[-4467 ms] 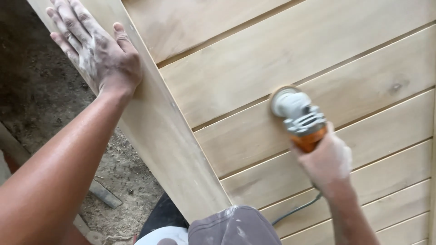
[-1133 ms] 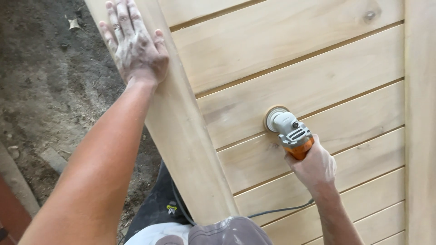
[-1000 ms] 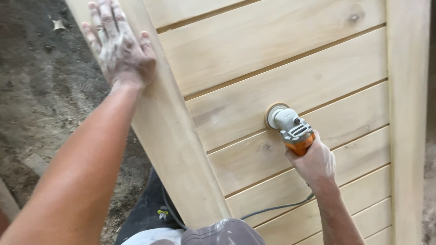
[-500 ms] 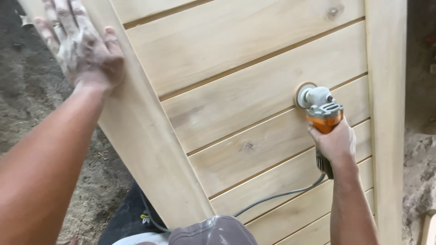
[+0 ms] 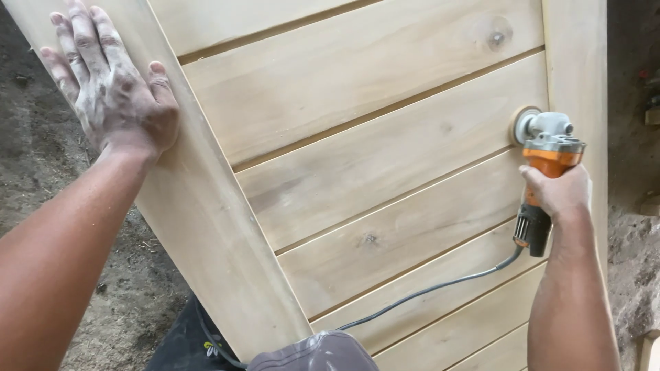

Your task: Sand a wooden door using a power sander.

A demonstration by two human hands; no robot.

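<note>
A pale wooden door made of horizontal planks fills most of the head view. My left hand, dusted white, lies flat with fingers spread on the door's left frame board. My right hand grips the orange body of an angle grinder. Its grey head and sanding disc press on a plank close to the right frame board. A grey power cord trails from the tool's black rear end down across the lower planks.
Bare dirt ground lies to the left of the door, and rough earth shows past its right edge. A grey cap brim sits at the bottom centre.
My right hand has swept the grinder along the plank from the middle to the right frame board. My left hand stays flat on the left frame board. The view has shifted rightward.
</note>
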